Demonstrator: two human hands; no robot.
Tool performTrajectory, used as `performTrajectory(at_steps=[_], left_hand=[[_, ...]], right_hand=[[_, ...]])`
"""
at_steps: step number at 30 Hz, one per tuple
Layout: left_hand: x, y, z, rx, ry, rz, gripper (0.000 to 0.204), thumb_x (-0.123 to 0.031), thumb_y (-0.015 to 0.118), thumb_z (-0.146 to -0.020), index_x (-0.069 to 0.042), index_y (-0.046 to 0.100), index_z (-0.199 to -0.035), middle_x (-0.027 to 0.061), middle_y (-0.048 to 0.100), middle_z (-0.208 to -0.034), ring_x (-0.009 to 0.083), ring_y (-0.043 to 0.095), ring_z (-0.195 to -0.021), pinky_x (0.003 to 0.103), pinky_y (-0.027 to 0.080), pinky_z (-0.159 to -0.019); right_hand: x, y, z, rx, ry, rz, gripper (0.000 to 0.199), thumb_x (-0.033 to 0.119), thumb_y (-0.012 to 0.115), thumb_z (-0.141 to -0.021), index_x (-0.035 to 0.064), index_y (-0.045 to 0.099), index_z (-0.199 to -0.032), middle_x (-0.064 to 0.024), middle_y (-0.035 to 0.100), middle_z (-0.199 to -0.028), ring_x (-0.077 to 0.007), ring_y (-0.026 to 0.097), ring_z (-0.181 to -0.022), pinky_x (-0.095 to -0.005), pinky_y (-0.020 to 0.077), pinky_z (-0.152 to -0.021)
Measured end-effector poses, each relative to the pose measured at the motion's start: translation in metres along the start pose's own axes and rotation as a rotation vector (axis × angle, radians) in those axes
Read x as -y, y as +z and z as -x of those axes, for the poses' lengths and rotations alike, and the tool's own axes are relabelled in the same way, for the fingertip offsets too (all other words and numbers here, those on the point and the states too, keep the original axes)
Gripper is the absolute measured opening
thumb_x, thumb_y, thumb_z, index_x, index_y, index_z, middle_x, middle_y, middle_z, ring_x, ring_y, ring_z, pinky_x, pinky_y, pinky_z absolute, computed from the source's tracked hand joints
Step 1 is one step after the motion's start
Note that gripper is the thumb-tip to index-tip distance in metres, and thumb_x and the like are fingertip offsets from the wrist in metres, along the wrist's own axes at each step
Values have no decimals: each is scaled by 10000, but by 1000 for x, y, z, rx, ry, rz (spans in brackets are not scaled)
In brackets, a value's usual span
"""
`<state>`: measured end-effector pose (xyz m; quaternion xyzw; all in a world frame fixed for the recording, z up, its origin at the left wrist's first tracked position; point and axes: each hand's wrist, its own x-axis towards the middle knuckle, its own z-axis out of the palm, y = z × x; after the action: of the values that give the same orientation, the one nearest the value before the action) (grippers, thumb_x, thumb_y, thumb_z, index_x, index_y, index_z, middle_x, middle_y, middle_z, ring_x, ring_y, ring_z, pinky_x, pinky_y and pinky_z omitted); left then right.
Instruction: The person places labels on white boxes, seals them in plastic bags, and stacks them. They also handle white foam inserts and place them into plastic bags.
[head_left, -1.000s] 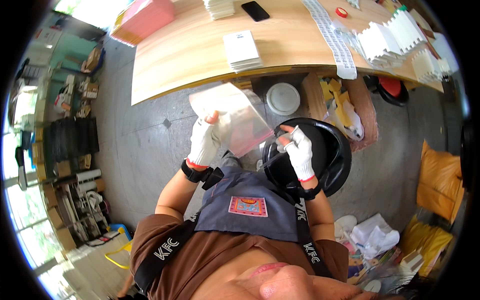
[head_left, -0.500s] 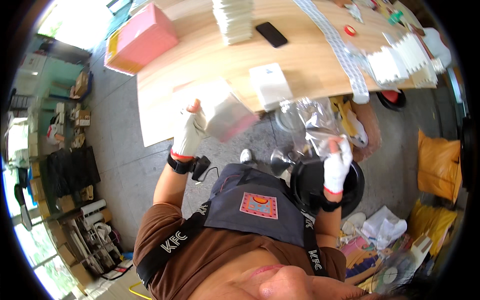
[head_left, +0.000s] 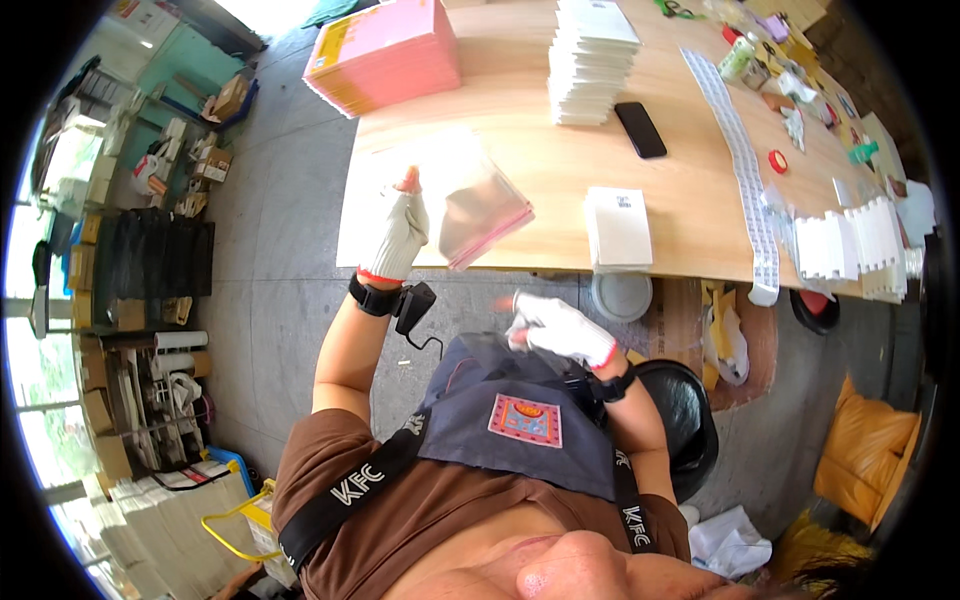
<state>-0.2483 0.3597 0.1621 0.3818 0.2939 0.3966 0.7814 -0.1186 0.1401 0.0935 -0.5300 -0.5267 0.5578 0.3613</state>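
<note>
The left hand [head_left: 393, 235] pinched thin, clear bags [head_left: 487, 205] with a pink edge, thumb on top. The bags were over the near left part of the table [head_left: 690, 235]; I couldn't tell if they touched it. The right hand [head_left: 562, 328] was blurry by the apron [head_left: 470, 425], half curled; I couldn't tell if it held anything. The step seemed to be handling bags, and the next move seemed to call for a soft pinch.

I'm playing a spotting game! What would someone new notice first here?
Probably the big pink stack at the far left of the wooden table. Next might come the pink-edged clear plastic in the left hand, by the table's near left part, then the black phone beside the tall white stack.
</note>
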Motion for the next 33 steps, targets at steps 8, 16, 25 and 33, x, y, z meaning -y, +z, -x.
performTrajectory(at_steps=[8,16,25,33], left_hand=[[47,-48,-29,156,125,-112,287,-224,584,-972,-57,566,-1205,-9,610,-1065,66,563,-904,208,473,-766],[109,-98,-76,195,-68,-80,194,-145,611,-950,-64,602,-1125,-13,619,-958,54,550,-810,190,449,-664],[118,-129,-115,67,596,-1185,342,-211,670,-869,-29,602,-1151,107,665,-1031,227,627,-977,342,503,-809],[125,-89,-87,805,321,-1787,281,-236,628,-769,-86,618,-1006,158,634,-917,358,626,-878,445,517,-737]], right_hand=[[-80,26,-106,-49,-207,-1281,463,44,665,-868,26,491,-1297,-78,668,-901,-160,627,-793,-275,516,-696],[-119,38,-145,-595,92,-1246,162,3,570,-903,-37,657,-1034,-82,683,-989,-158,632,-886,-278,506,-827],[-128,53,-171,-914,282,-1169,144,68,598,-886,-4,673,-986,-57,659,-855,-138,613,-753,-279,491,-632],[-80,58,-169,-1036,470,-956,191,55,600,-851,-3,683,-1014,-30,653,-863,-96,552,-668,-261,452,-606]])
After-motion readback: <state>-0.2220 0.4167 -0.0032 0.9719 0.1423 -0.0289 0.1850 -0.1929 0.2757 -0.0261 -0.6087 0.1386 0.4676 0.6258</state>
